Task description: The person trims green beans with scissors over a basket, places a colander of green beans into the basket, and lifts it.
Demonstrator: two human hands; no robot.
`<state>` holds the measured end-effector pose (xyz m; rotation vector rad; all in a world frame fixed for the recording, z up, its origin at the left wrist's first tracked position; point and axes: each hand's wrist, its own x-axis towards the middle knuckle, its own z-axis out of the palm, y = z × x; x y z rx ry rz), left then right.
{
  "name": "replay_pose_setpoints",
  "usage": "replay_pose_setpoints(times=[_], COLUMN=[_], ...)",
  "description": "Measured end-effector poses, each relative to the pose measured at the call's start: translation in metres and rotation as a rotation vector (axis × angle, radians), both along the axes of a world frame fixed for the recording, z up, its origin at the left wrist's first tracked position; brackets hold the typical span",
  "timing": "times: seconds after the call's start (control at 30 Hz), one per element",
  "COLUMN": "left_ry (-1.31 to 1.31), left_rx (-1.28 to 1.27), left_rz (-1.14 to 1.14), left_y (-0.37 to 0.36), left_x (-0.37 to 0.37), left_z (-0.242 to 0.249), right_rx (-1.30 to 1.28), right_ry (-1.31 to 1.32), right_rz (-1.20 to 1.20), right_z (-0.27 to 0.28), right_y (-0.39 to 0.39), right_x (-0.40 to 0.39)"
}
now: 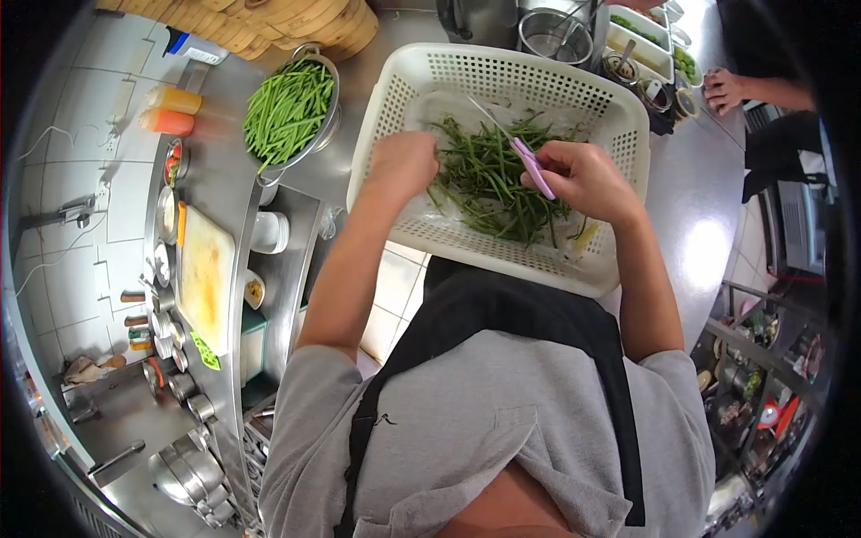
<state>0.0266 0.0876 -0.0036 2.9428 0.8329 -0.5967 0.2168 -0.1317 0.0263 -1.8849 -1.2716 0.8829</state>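
A wide white perforated basket (pixel 498 61) sits in front of me, with a tangled heap of thin green beans and trimmings (pixel 498 175) in it. My right hand (pixel 587 179) grips scissors (pixel 534 166) by their pink-purple handle, the narrow blades pointing up and left over the heap. At the basket's left side, my left hand (pixel 405 164) is closed into a fist next to the greens. Its fingertips are turned away, so what it may pinch is hidden.
To the left, a metal colander (pixel 327 121) is piled with green beans (pixel 285 112). Further left lie a cutting board (pixel 206 278) and two sauce bottles (pixel 170 121). Bamboo steamers (pixel 314 22) stand behind. Condiment containers (pixel 641 40) line the back right, near another person's hand (pixel 722 91).
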Motion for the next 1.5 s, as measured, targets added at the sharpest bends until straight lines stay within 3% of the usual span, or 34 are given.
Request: replay_pose_setpoints(times=[0.07, 0.1, 0.17, 0.2, 0.27, 0.47, 0.9, 1.1, 1.17, 1.2, 1.27, 1.4, 1.47, 1.5], left_ry=[-0.491, -0.489, -0.824, -0.826, -0.935, -0.839, -0.775, -0.868, -0.983, -0.986, -1.178, -1.38, -1.539, -1.546], left_rx=[-0.144, -0.146, -0.826, -0.829, -1.065, -1.011, -0.923, -0.943, -1.215, -1.21, -1.257, -1.37, -1.492, -1.489], left_rz=[0.164, 0.156, 0.424, 0.426, 0.424, 0.247, 0.17, 0.283, 0.503, 0.504, 0.659, 0.657, 0.894, 0.89], left_y=[-0.005, -0.003, -0.001, -0.006, -0.017, -0.029, -0.035, -0.026, -0.021, -0.022, -0.028, -0.024, -0.02, -0.019], left_x=[-0.009, -0.011, -0.015, -0.015, -0.013, -0.011, -0.005, -0.006, -0.007, -0.007, -0.005, -0.003, -0.004, -0.005], left_z=[0.017, 0.02, 0.024, 0.027, 0.031, 0.029, 0.031, 0.021, 0.021, 0.025, 0.036, 0.027, 0.023, 0.021], right_rx=[0.031, 0.061, 0.068, 0.074, 0.065, 0.036, 0.102, 0.116, 0.124, 0.099, 0.078, 0.105, 0.107, 0.132], right_ry=[-0.008, -0.011, 0.027, 0.064, 0.096, 0.144, 0.17, 0.194, 0.209, 0.179, 0.146, 0.176, 0.146, 0.072], right_rz=[-0.018, -0.022, -0.01, 0.009, 0.044, 0.099, 0.127, 0.058, 0.038, 0.016, -0.002, -0.047, -0.037, -0.021], right_z=[0.0, 0.0, -0.001, -0.001, 0.003, 0.008, 0.001, -0.005, -0.004, 0.0, 0.002, 0.003, 0.006, 0.007], right_y=[-0.001, -0.001, 0.0, 0.0, 0.0, -0.002, -0.001, 0.0, 0.001, 0.0, 0.001, 0.001, 0.0, 0.0], right_x=[0.0, 0.0, -0.001, -0.001, -0.003, -0.005, -0.005, -0.005, -0.005, -0.005, -0.006, -0.005, -0.006, -0.007])
